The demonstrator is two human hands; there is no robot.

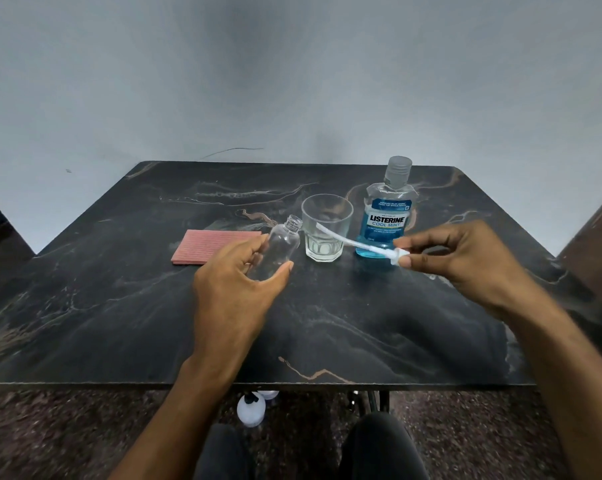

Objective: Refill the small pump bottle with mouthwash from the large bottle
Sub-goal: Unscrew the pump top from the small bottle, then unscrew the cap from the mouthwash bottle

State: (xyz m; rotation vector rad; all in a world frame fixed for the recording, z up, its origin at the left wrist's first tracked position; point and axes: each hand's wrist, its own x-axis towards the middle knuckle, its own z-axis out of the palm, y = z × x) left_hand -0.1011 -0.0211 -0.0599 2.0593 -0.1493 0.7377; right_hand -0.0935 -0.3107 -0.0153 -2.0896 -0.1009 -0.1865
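Observation:
My left hand (239, 275) grips a small clear bottle (281, 244), tilted with its open neck pointing up and to the right; it looks empty. My right hand (465, 261) pinches the white pump head (398, 255), and its long white dip tube (344, 239) slants up to the left in front of the glass. The large Listerine Cool Mint bottle (387, 211) stands upright with its clear cap on, holding blue mouthwash in its lower part, just behind the pump.
A clear drinking glass (327, 216) stands between the two bottles on the dark marble table (327, 323). A pink ribbed cloth (211, 245) lies flat to the left. A white bottle (251, 408) sits on the floor under the table's front edge.

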